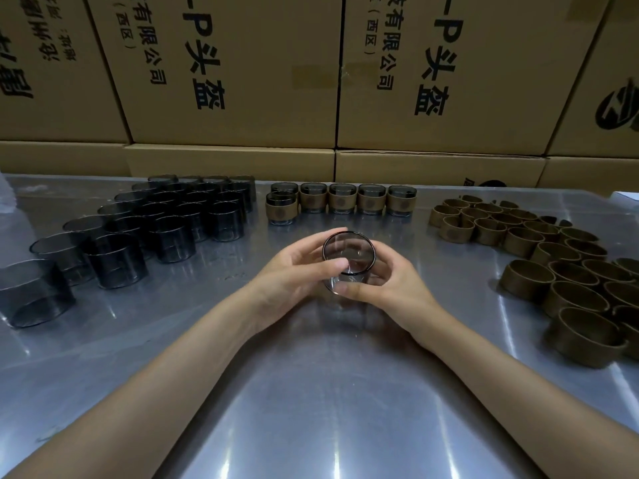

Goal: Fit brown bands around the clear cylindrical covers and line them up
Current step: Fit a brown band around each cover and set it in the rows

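Two bare forearms reach in from the near edge across the shiny metal tabletop [311,409] and meet at its middle. The left hand [294,271] and the right hand [394,288] together hold one clear cylindrical cover [348,261], tilted so that its open dark-rimmed mouth faces the camera. The left hand's fingers curl round the cover's left side, with the thumb on its near wall. The right hand's fingers wrap its right side, and its thumb presses along the lower edge. No band shows on this cover.

To the left, a block of bare smoky covers [166,223] stands in slanted rows running from the near left corner toward the far middle, most of them touching their neighbours. To the right lies a loose pile of brown bands [553,267], empty rings resting on edge or flat, some leaning on one another, spreading from the near right edge back toward the far side.

Beyond the hands, a row of banded covers [356,200] stands upright side by side, each with a brown band round its middle. At the row's left end, one more banded cover [280,208] stands just in front of the last one.

Behind the tabletop rises a wall of stacked cardboard boxes [242,70] printed with black characters.
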The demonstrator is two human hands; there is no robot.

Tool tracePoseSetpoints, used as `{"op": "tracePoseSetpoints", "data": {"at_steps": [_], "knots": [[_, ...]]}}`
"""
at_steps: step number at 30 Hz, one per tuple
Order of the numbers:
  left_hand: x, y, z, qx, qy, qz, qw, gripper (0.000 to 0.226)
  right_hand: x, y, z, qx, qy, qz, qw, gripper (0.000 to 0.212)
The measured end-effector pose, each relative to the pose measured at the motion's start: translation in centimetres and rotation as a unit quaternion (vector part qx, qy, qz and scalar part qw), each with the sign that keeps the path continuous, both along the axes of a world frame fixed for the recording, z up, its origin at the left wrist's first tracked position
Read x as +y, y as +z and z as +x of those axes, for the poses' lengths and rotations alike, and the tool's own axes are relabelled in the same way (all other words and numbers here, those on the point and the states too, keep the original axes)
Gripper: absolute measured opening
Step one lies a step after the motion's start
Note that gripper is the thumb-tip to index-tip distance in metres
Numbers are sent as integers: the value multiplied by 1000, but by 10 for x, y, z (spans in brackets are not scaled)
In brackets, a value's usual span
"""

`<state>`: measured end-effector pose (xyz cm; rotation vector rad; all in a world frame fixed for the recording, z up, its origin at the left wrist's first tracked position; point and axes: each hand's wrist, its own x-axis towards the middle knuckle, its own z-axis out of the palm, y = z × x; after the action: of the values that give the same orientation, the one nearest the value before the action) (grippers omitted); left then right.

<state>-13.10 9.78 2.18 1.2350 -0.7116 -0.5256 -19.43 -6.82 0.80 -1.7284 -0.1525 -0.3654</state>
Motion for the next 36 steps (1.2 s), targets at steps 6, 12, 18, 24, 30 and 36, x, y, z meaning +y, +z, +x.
{"op": "tracePoseSetpoints", "data": {"at_steps": [6, 12, 18, 24, 30, 36], "knots": [[-6, -2, -9, -122, 142, 77, 979, 53, 5, -2, -1, -17, -20, -66, 997, 58], [-23, 1, -22, -152, 277, 84, 945, 21, 11, 1, -9, -56, -68, -214, 973, 64], [-22, 6, -22, -110, 288, 69, 949, 24, 11, 2, -9, -54, -62, -213, 974, 68], [-25, 1, -26, -48, 180, 20, 982, 36, 7, 6, -5, -16, -87, -83, 993, 48], [-25, -5, -31, -250, 224, 67, 939, 55, -4, 16, -7, 105, -15, 176, 979, 40], [-26, 0, -35, -270, 257, 50, 927, 49, -11, 22, -5, 176, 63, 152, 970, 58]]}}
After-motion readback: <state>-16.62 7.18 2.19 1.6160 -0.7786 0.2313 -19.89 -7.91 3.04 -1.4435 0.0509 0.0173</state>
